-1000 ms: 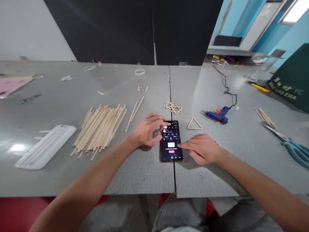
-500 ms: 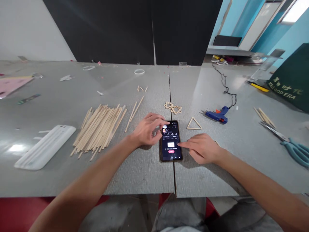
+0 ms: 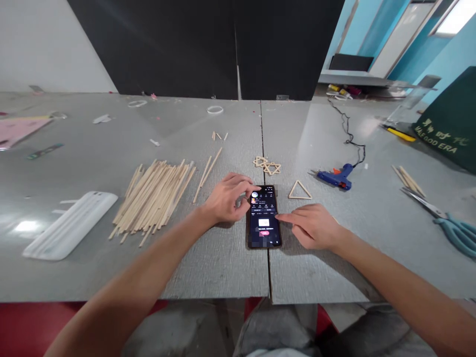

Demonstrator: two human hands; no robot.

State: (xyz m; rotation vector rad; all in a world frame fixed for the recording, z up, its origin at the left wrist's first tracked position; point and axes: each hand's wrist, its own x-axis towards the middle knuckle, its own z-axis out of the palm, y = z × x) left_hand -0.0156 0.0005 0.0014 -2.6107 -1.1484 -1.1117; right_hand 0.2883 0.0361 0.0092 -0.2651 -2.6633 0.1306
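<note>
Head view, looking down across the grey surface (image 3: 208,267). My smartphone (image 3: 264,217) lies flat, screen lit, on the seam between the two panels, near the front edge. My left hand (image 3: 226,199) rests just left of the phone's far end, fingers loosely curled and holding nothing, with the fingertips touching its top corner. My right hand (image 3: 314,227) lies palm down just right of the phone, holding nothing, the index finger stretched out so its tip meets the phone's right edge at mid-height.

Left of my left hand, a pile of thin wooden sticks (image 3: 154,198) fans across the surface; two loose sticks (image 3: 207,173) lie between the pile and the phone. Farther left sits a white plastic case (image 3: 70,224). Beyond the phone are two glued stick stars (image 3: 267,165), and to their near right a stick triangle (image 3: 299,190). A blue hot-glue gun (image 3: 335,177) lies right of the triangle, its black cord running to the far side. Teal-handled scissors (image 3: 449,223) rest at the right edge, near a few more sticks (image 3: 408,180).
</note>
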